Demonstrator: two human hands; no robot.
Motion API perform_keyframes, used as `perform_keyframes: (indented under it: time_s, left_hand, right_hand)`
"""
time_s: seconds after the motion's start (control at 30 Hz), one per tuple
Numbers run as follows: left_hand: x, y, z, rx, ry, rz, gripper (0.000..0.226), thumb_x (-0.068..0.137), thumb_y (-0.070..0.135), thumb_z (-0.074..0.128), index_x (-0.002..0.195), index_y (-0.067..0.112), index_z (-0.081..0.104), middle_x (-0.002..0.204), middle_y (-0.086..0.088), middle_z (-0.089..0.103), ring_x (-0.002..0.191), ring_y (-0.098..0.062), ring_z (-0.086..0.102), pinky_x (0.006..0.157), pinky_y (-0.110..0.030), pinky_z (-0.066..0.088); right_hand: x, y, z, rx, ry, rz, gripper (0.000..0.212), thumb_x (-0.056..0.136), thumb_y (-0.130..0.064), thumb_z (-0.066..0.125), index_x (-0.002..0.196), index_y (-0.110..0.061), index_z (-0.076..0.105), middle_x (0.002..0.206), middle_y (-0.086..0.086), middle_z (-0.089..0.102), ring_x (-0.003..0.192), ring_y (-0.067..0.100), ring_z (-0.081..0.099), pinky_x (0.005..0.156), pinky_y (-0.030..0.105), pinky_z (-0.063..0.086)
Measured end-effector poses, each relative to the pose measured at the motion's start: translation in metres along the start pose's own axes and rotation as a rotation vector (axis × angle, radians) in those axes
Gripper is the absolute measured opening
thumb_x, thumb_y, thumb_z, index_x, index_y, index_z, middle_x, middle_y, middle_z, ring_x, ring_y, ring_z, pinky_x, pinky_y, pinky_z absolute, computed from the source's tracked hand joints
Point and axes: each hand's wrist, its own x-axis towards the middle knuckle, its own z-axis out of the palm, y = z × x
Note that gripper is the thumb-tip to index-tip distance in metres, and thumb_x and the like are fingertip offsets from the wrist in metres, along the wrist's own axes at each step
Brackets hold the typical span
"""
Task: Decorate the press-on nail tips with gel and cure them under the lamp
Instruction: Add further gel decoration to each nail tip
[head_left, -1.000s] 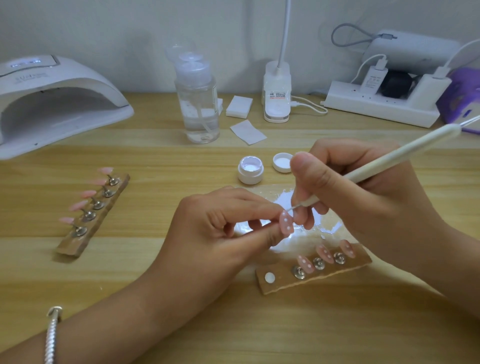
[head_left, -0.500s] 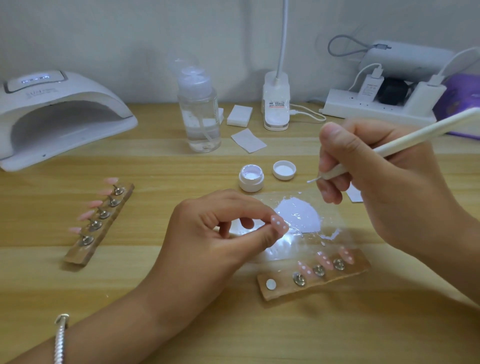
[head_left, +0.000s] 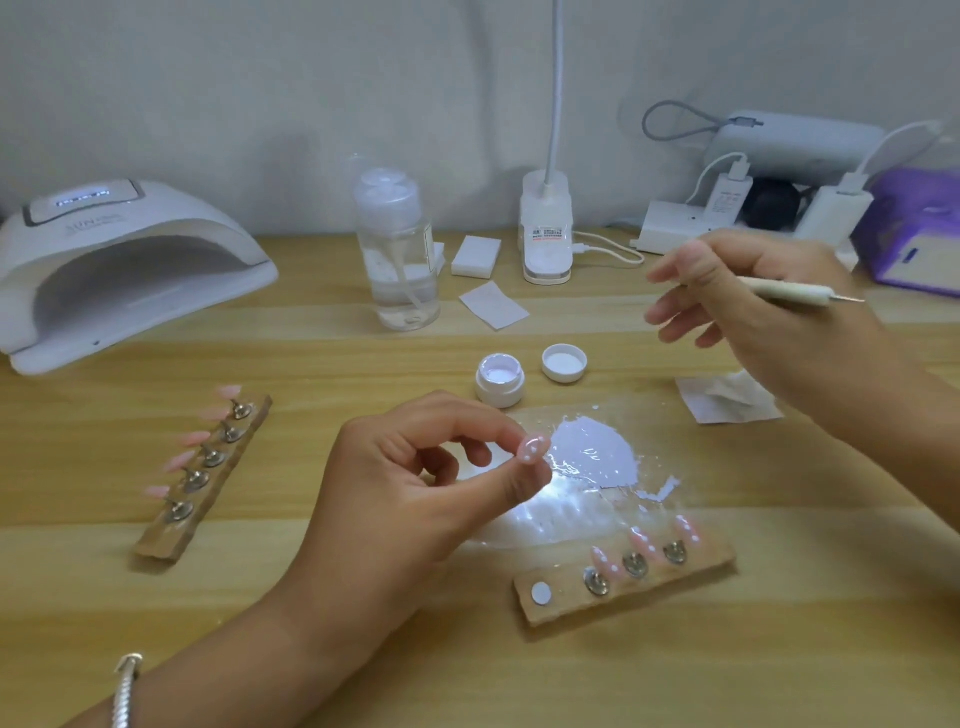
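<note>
1. We hold the dotted nail tip (head_left: 535, 450) pinched between thumb and forefinger of our left hand (head_left: 431, 478). It is raised above the desk (head_left: 675, 675), at the left edge of the gel-smeared film (head_left: 592, 457).
2. Our right hand (head_left: 753, 322) is up at the far right, well apart from the tip. Its fingers spread loosely toward the left, yet it keeps hold of the dotting tool (head_left: 784, 292), whose metal point sticks out to the right, away from the work.
3. We judge the next move turns on the bare magnet (head_left: 541, 592) at the left end of the near holder strip (head_left: 711, 564). It lies almost straight nearward from the pinched tip, and the left hand is much the closer one to it.
4. That strip's long axis runs left to right, its right end a little farther from us. Three dotted tips (head_left: 641, 540) sit on its middle and right, slanting far-left, so the free seat has a neighbour on the right only.
5. There is bare desk to the left of the strip and on its near side. On the far side the wet film touches or overlaps it, so a low pass there could smear the dots.
6. The curing lamp (head_left: 130, 270) stands at the far left, its mouth facing near-right. The second strip (head_left: 161, 540), with five plain pink tips, lies between the lamp and the left hand. The open gel jar (head_left: 500, 382) stands just beyond that hand.
</note>
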Motion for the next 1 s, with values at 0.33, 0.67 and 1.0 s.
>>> perform_keyframes:
  time_s: [0.33,0.67,1.0]
  left_hand:
    - [0.002,0.001,-0.001,-0.092,0.031,0.008,0.012,0.064,0.031,0.082,0.067,0.024,0.073,0.076,0.008,0.068,0.071,-0.014,0.054,0.061,-0.021,0.041]
    - [0.004,0.001,-0.002,-0.119,0.029,-0.01,0.013,0.063,0.03,0.083,0.068,0.024,0.073,0.077,0.007,0.069,0.072,-0.015,0.053,0.061,-0.02,0.041]
    - [0.003,0.002,-0.001,-0.105,0.029,-0.051,0.016,0.062,0.035,0.082,0.068,0.023,0.073,0.074,0.01,0.067,0.063,-0.007,0.049,0.057,-0.012,0.038]
  right_hand:
    - [0.008,-0.003,-0.031,-0.788,-0.357,0.024,0.02,0.081,-0.055,0.054,0.078,-0.036,0.061,0.076,-0.016,0.066,0.074,0.0,0.057,0.061,0.022,0.043]
    - [-0.003,0.0,-0.033,-0.852,-0.517,0.05,0.034,0.07,-0.027,0.083,0.075,-0.032,0.05,0.071,-0.012,0.057,0.068,0.001,0.05,0.053,0.017,0.034]
    - [0.003,-0.011,-0.046,-0.665,-0.343,-0.041,0.025,0.074,-0.01,0.069,0.071,-0.032,0.059,0.07,-0.019,0.061,0.073,0.002,0.056,0.064,0.035,0.05]
